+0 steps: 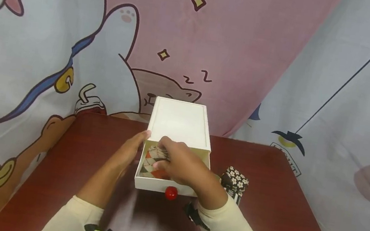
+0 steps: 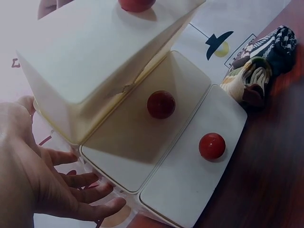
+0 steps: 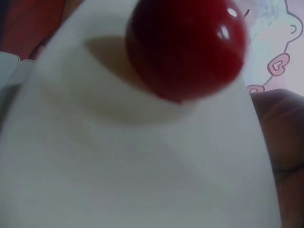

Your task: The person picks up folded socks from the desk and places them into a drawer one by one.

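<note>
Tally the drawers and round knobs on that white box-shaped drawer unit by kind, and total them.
Pulled-out white rectangular drawer: 1
Closed white rectangular drawers: 2
Glossy red round knobs: 3
Total: 6

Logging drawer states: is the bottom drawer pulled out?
No, the bottom drawer sits closed; only the top drawer is pulled out.

Head cam fwd/down, wrist cams close, drawers (image 1: 152,184) in all
</note>
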Demonstrator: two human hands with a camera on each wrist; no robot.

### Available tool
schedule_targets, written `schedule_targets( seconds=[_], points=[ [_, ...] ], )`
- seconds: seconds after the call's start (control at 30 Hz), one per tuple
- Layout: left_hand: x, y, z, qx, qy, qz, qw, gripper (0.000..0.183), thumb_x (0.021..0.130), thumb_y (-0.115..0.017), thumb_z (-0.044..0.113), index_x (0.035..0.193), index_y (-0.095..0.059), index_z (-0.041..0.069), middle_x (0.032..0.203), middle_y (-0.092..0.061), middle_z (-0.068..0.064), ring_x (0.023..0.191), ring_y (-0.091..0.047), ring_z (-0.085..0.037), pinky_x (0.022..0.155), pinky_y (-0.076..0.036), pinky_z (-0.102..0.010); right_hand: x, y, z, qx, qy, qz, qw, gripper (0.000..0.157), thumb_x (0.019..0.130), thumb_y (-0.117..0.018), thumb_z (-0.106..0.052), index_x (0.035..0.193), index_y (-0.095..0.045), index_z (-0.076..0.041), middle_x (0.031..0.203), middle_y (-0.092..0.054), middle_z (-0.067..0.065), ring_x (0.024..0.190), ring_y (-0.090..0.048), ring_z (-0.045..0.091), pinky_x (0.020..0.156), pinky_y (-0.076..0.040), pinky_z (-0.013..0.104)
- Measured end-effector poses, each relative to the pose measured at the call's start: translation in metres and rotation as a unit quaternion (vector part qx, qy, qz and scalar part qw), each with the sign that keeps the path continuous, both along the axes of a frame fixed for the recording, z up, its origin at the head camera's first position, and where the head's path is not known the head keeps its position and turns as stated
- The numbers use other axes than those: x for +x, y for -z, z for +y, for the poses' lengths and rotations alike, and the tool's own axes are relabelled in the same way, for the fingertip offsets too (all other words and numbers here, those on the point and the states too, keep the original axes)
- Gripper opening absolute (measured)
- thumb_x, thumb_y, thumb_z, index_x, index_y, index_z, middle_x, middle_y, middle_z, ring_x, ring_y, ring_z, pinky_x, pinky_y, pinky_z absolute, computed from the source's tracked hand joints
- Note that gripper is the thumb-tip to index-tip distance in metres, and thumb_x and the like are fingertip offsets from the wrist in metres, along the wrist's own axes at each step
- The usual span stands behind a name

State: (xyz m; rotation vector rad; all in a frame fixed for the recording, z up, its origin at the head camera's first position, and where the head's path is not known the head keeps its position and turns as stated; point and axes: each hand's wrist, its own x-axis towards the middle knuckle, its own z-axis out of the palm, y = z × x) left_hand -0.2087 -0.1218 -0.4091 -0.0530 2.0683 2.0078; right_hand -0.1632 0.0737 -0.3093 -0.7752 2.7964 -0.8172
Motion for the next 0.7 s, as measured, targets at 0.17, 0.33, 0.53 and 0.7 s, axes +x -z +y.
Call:
schedule_targets(
  seconds=[0.17, 0.33, 0.53, 0.7],
  points=[
    [0.001, 0.000, -0.001, -0.008, -0.001, 0.007, 0.9999, 0.066, 0.111, -0.041, 0.059, 0.162, -0.047, 0.018, 0.128, -0.073, -0.017, 0.110, -0.067, -0.020, 0.091, -0.053, -0.039, 0.001, 0.006, -0.004, 0.021, -0.007, 0.006, 1.000, 0.030, 0.096, -0.084, -0.019, 0.119, -0.065, -0.012, 0.092, -0.069, 0.002, 0.086, -0.062, 0.021, 0.080, -0.051, 0.039],
    [0.002, 0.000, -0.001, -0.017, -0.004, 0.010, 0.9998, 0.070, 0.111, -0.040, 0.059, 0.170, -0.038, 0.021, 0.137, -0.071, -0.021, 0.120, -0.064, -0.024, 0.098, -0.049, -0.044, -0.001, 0.012, -0.009, 0.024, -0.016, -0.004, 1.000, 0.024, 0.097, -0.083, -0.017, 0.112, -0.066, -0.010, 0.087, -0.062, 0.000, 0.083, -0.058, 0.019, 0.077, -0.047, 0.035],
    [0.002, 0.000, -0.001, -0.020, 0.002, 0.014, 0.9997, 0.071, 0.111, -0.040, 0.060, 0.170, -0.038, 0.020, 0.141, -0.069, -0.022, 0.130, -0.062, -0.030, 0.103, -0.049, -0.048, -0.005, 0.019, -0.015, 0.026, -0.004, -0.018, 0.999, 0.017, 0.098, -0.082, -0.015, 0.101, -0.066, -0.011, 0.084, -0.060, 0.000, 0.084, -0.057, 0.019, 0.078, -0.048, 0.034],
    [0.002, 0.000, 0.000, -0.018, 0.000, 0.011, 0.9998, 0.070, 0.110, -0.041, 0.060, 0.168, -0.042, 0.020, 0.142, -0.067, -0.022, 0.131, -0.061, -0.031, 0.103, -0.048, -0.048, -0.004, 0.021, -0.019, 0.072, 0.017, -0.008, 0.997, 0.016, 0.100, -0.080, -0.024, 0.096, -0.067, -0.017, 0.090, -0.063, 0.003, 0.092, -0.059, 0.023, 0.083, -0.051, 0.038]
  ],
)
